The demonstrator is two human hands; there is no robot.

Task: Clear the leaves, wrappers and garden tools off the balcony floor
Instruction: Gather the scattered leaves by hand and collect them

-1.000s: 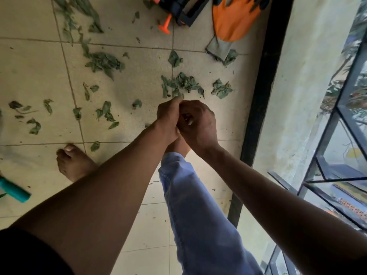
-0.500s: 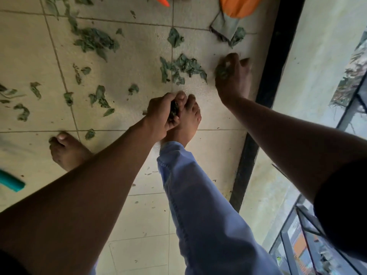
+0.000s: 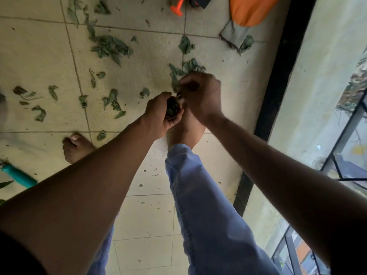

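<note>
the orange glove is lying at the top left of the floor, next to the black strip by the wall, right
Not quite: in the head view the orange glove lies at the top right of the floor, not the top left. The rest holds: it sits next to the black strip by the wall.

Floor [image 3: 35,62]: pale beige square tiles with thin dark grout lines, dusty and speckled with small crumbs.
Edge strip [image 3: 286,62]: a black band runs along the right side of the tiles, from the top of the view down toward the middle.
Low wall [image 3: 317,80]: light, stained plaster, just beyond the black band.
Railing [image 3: 349,135]: dark metal bars at the far right, open to the outside.
Light: soft, dim daylight, brighter beyond the railing.
</note>
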